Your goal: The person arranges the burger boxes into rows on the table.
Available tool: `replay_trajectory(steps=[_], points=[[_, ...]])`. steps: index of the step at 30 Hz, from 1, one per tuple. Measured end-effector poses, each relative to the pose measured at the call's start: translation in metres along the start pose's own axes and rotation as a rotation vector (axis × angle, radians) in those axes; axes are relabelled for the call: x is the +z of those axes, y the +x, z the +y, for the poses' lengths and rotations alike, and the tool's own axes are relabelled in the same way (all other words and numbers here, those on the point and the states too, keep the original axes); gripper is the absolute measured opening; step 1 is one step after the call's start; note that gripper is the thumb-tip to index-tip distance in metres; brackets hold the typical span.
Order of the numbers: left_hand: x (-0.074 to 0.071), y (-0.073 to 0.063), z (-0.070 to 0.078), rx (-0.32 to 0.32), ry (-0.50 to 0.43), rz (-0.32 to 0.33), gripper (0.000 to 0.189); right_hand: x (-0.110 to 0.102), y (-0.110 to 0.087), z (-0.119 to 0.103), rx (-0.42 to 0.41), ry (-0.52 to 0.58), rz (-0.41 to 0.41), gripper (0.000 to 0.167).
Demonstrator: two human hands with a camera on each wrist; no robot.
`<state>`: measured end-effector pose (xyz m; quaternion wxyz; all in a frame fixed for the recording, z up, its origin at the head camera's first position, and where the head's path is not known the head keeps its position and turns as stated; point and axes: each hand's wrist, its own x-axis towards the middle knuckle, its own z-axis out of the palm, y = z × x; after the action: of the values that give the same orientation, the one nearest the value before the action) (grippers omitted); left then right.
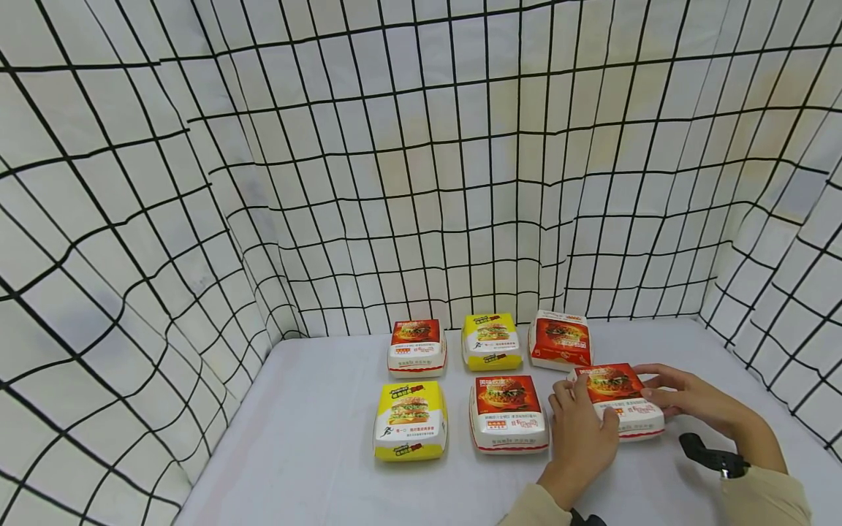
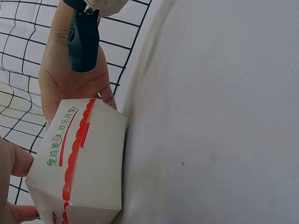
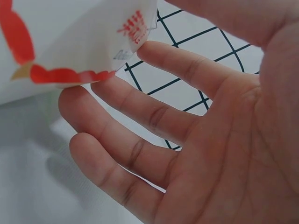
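A red-and-white burger box (image 1: pixel 618 402) at the front right is held between both hands. My left hand (image 1: pixel 582 435) grips its left side, the thumb on the front part of the lid. Around the far right corner my right hand (image 1: pixel 700 400) holds the same box. In the right wrist view, the fingertips (image 3: pixel 77 105) touch its lower edge beside a red scalloped trim. The left wrist view has the box's white side (image 2: pixel 93 158), with the left fingertips at its edge and the right palm (image 2: pixel 74 84) behind.
Left of the held box stand another red-and-white box (image 1: pixel 509 415) and a yellow box (image 1: pixel 411 421). Behind them is a row with a red-and-white box (image 1: pixel 416 348), a yellow box (image 1: pixel 491 342) and a red box (image 1: pixel 560 340). A white cloth (image 1: pixel 296 438) covers the table; black-gridded sheets (image 1: pixel 421 168) surround it.
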<state>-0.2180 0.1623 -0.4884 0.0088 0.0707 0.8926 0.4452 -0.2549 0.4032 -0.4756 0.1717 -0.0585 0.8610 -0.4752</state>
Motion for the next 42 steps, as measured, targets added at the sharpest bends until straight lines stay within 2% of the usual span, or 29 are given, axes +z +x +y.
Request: replay_trajectory(steps=[18,28,35,42], points=[[-0.001,-0.002,0.001,-0.009,0.006,-0.001,0.061,0.001,-0.001,0.001,-0.020,-0.009,-0.018,0.066],[-0.002,-0.002,0.002,0.023,0.017,0.021,0.060,0.000,-0.005,-0.004,-0.014,-0.019,-0.010,0.066],[-0.010,-0.004,0.009,0.067,0.007,0.064,0.056,-0.003,-0.009,-0.008,-0.010,-0.048,0.035,0.066],[-0.027,-0.006,0.019,0.113,-0.072,0.078,0.047,-0.006,-0.012,-0.012,-0.036,-0.132,0.123,0.060]])
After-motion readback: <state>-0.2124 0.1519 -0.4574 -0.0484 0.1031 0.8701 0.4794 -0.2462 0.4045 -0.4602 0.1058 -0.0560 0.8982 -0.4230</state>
